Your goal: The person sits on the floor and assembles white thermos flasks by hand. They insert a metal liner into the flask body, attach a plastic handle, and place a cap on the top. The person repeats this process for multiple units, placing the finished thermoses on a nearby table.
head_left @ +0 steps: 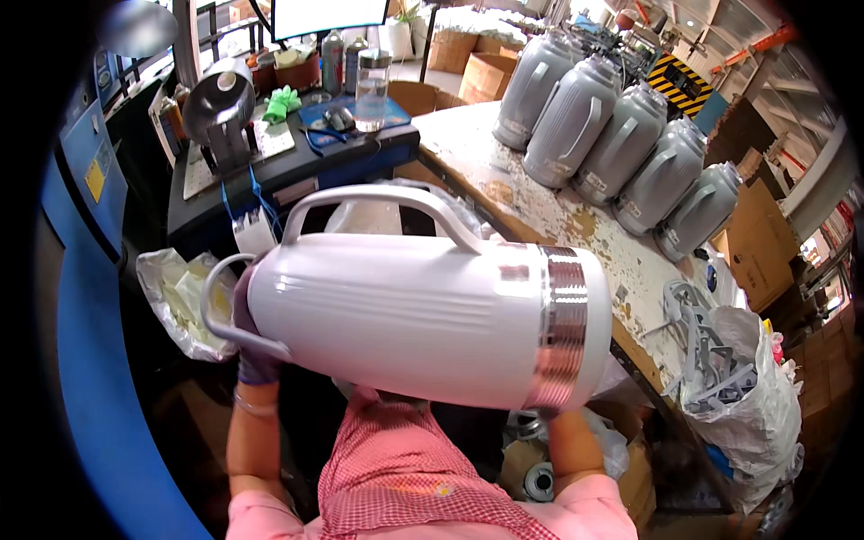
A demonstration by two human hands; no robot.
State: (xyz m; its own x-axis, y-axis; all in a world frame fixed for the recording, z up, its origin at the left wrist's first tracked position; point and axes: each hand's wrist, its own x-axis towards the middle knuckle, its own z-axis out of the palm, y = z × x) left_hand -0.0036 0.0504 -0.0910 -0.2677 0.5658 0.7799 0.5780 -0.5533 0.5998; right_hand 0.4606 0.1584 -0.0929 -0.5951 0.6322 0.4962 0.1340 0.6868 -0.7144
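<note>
- Flask (405,315) was found lying on its side, raised in front of the person's body and held at both ends.
- Progress, judged from the visible side: arched handle (378,193), wire-like hoop (207,301) and coppery band (562,324) were all in place. Work left, if any, could not be established; the far side and part of the left end were hidden.
- Appearance: glossy, pale white body, faintly ribbed along its middle; the band was ridged and reflective, with a small coppery patch (514,273) beside it. No dent was visible.
- Left hand (258,367), in a purplish glove, grasped the flask's left end by the hoop; its fingers were largely concealed.
- Right hand (546,413) was under the banded end, apparently supporting it; finger closure could not be told.
- Beyond, to the right, grey flasks (621,148) stood in a row on a paint-worn table (504,193).
- Nearer, grey plastic parts (706,355) protruded from a white sack (751,441).
- Pliers (324,136) lay on the dark bench (360,158), left.
</note>
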